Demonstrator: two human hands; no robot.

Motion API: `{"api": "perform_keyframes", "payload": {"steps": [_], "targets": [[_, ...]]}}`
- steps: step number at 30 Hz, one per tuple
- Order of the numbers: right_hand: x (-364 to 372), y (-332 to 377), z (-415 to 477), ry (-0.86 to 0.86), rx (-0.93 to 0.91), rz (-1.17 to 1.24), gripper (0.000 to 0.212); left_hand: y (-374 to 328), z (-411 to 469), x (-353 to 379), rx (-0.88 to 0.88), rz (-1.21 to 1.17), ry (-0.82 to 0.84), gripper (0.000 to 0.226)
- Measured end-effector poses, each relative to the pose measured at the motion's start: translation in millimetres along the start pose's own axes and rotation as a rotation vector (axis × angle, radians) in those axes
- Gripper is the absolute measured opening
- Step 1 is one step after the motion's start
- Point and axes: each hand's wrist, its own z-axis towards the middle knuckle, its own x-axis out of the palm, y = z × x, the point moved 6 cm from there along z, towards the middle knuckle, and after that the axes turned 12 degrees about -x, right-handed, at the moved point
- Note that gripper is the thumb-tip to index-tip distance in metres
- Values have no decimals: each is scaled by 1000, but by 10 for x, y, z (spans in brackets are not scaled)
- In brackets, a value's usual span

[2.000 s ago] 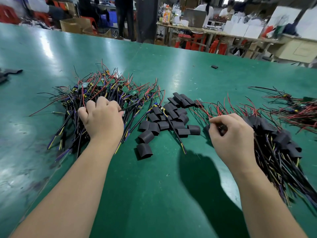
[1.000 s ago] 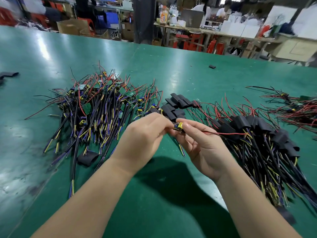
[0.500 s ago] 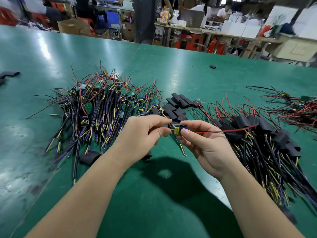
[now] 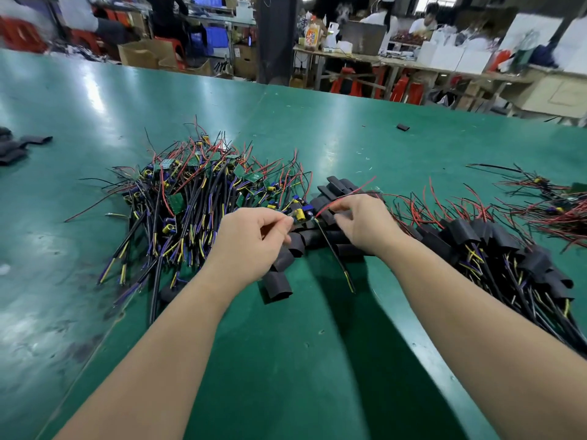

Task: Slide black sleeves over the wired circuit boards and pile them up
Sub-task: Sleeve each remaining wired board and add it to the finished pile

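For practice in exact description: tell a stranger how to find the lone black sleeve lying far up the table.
Start on the green table. Go beyond the right hand and the loose sleeves towards the far edge. One short black sleeve lies there alone on bare green, touching no wire or other sleeve.

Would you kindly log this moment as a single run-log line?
step: sleeving | left hand: pinches circuit board | right hand: over loose sleeves, grip unclear | board: unsleeved
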Motion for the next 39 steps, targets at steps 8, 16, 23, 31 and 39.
{"api": "perform_keyframes", "payload": {"steps": [8,16,23,31,39], "targets": [[127,151,369,375,22,-302,24,44,41,-24,4,-53,-7,24],[202,88,310,533,221,-155,34,71,49,4,7,-98,56,30],[128,121,252,500,187,-321,29,61,67,-27,25,-95,57,30],[-61,-151,-286,-170,308,464,48,38,42,-50,-11,-149,81,23],[6,-329,-950,-282,311,804,55,56,31,-61,-57,-198,112,24]]}}
